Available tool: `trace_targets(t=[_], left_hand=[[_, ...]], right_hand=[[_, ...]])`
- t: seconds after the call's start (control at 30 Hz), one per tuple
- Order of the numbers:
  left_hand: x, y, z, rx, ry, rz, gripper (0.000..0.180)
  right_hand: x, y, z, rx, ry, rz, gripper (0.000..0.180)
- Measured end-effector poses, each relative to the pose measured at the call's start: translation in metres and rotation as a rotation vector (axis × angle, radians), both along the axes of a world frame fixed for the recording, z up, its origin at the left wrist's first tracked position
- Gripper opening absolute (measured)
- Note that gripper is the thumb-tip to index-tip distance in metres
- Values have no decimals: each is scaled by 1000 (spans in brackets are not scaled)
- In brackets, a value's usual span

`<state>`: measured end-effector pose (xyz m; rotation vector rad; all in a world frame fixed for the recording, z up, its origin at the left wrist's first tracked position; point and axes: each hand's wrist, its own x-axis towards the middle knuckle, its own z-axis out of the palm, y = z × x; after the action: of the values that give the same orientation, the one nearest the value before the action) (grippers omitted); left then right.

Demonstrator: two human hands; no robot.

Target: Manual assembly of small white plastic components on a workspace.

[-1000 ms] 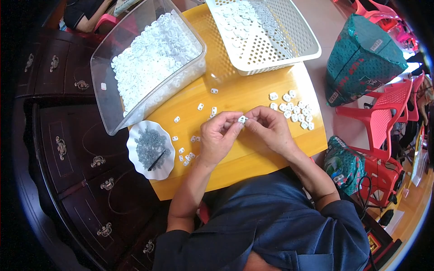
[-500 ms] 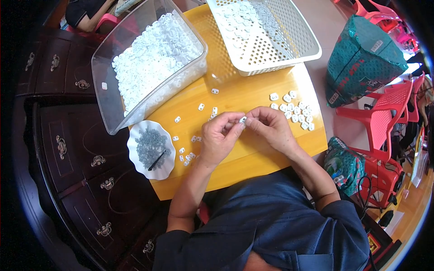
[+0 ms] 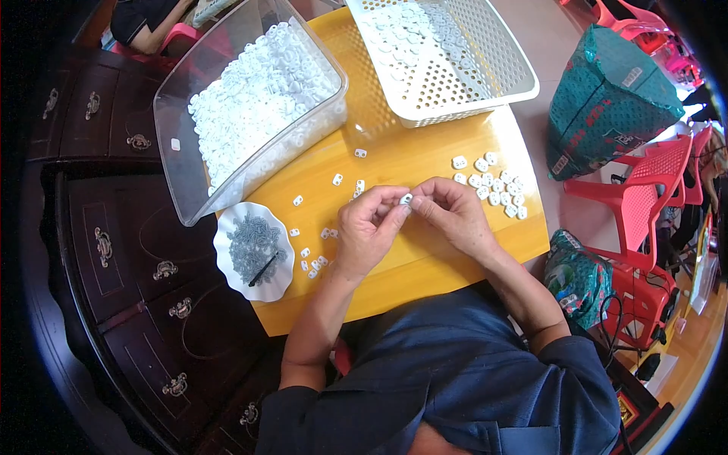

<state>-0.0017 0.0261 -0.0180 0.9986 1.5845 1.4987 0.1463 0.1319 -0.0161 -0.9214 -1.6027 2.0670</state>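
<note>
Over the middle of the yellow table (image 3: pixel 425 258), my left hand (image 3: pixel 368 231) and my right hand (image 3: pixel 455 216) meet at the fingertips. Between them they pinch one small white plastic piece (image 3: pixel 406 199) with a dark opening. Several similar white pieces (image 3: pixel 315 267) lie loose left of my left hand, and others (image 3: pixel 360 153) sit beyond it. Right of my right hand is a cluster of white pieces (image 3: pixel 495 199). A scalloped white dish (image 3: pixel 222 250) at the left holds a heap of small grey metal parts (image 3: pixel 252 241) and a thin black stick (image 3: pixel 263 270).
A clear bin (image 3: pixel 334 106) full of white pieces stands far left, beside a perforated white basket (image 3: pixel 470 110) partly filled with pieces. Dark drawers (image 3: pixel 121 258) border the left. On the right are teal bags (image 3: pixel 607 106) and red chairs (image 3: pixel 637 197). Another person's arm (image 3: pixel 155 34) shows at top left.
Almost nothing differs. My fingertips and the white piece have shifted very slightly, and the piece looks a little turned.
</note>
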Motion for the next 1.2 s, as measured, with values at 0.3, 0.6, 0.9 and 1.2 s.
trace_targets(t=[0.3,0.6,0.9,1.2], left_hand=[[1,0,-3,-25,34,9,20],[1,0,-2,-59,81,-37,26],[2,0,-10,-28,50,0,24],[3,-1,-12,-3,23,27,22]], right_hand=[[-1,0,0,-13,11,-9,12],[1,2,-5,-25,54,1,13],[0,2,-4,-34,43,10,13],[1,1,-4,-6,26,14,13]])
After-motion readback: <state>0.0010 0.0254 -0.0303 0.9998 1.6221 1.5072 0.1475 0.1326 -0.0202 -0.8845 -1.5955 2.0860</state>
